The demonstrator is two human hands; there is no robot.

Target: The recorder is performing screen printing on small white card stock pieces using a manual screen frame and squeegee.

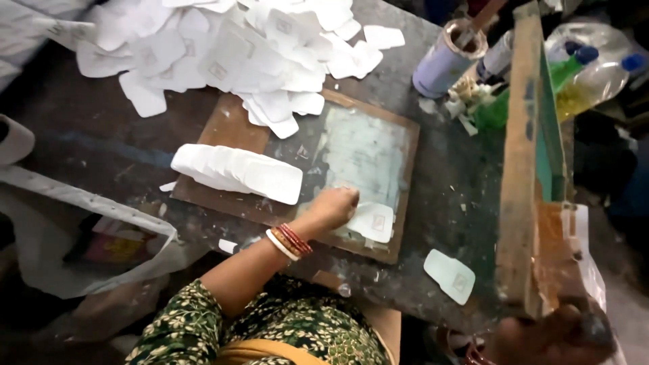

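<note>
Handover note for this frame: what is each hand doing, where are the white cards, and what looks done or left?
Left hand presses a white card onto the wooden board.
Right hand holds the raised wooden frame by its lower end.
Done, apparently: the loose pile at the bench's far side; one card beside the board.
Left: the fanned stack on the board.

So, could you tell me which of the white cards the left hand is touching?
The left hand presses the single white card on the board's near right corner. The fanned stack, the loose pile and the lone card lie untouched.
</note>
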